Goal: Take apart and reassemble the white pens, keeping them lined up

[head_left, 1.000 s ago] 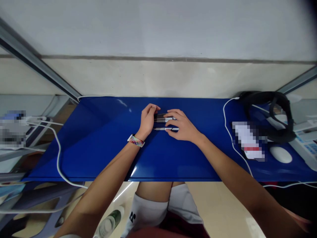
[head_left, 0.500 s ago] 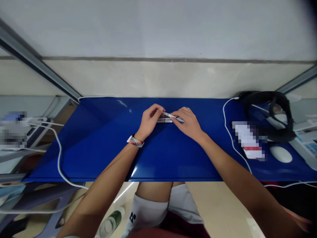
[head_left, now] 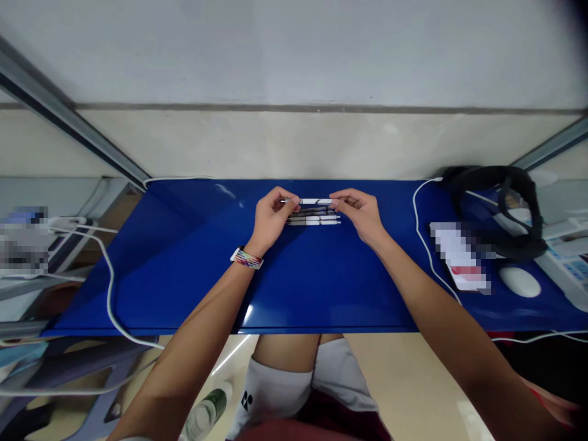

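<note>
A white pen (head_left: 315, 201) with a dark band runs level between my two hands. My left hand (head_left: 270, 214) pinches its left end between thumb and fingers. At its other end, the fingertips of my right hand (head_left: 361, 211) close on the pen. Just nearer to me, several pens (head_left: 319, 220) lie side by side on the blue table (head_left: 298, 275), some white and some darker. My left fingers cover the left ends of part of this row. A watch with a colourful woven band (head_left: 248, 257) is on my left wrist.
On the right are a phone (head_left: 459, 257) with a blurred screen, a white mouse (head_left: 520, 282), a black strapped headset (head_left: 500, 214) and a white cable (head_left: 417, 220). Another white cable (head_left: 110, 275) crosses the left side. A wall (head_left: 275, 144) stands behind the table.
The white pen has gone from slanted to level and moved slightly away from me. My hands have spread to its two ends, and more of the row of pens shows.
</note>
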### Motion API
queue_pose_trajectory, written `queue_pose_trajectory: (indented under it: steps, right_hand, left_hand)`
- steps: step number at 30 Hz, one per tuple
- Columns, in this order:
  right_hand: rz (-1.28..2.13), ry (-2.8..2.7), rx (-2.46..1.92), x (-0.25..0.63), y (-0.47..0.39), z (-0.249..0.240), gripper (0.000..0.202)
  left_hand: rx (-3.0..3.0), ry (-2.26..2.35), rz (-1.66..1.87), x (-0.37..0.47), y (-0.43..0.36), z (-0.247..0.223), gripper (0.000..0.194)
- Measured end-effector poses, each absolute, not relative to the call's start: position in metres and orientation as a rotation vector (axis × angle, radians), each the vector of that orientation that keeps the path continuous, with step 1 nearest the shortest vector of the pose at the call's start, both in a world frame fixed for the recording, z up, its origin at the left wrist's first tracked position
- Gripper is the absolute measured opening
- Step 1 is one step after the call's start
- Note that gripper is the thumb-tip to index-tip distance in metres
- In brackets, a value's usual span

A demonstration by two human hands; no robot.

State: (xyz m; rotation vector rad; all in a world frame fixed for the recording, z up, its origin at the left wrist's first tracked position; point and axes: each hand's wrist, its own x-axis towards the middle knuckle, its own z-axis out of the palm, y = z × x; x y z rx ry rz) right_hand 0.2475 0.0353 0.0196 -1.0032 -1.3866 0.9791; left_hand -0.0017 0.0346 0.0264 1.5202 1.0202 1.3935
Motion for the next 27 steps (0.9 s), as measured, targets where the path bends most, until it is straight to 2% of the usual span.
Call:
queue_pose_trajectory:
  steps: [10, 22, 27]
  right_hand:
    - [1.014, -1.367, -0.983, 0.246, 0.0336, 0.018, 0.03]
    - [0.944, -1.416, -0.99, 0.2453, 0.0328, 0.018, 0.026]
    - [0.984, -1.39, -0.972, 0.2458, 0.0349, 0.0156, 0.026]
  left_hand:
    - [1.462, 1.009, 1.37, -0.0017, 0.0354, 0.0264, 0.03]
    - [1.363, 0.972, 1.347, -0.0009, 0.0351, 0.0255, 0.051]
    - [1.39, 0.997, 1.358, -0.0008, 0.0345, 0.0286, 0.046]
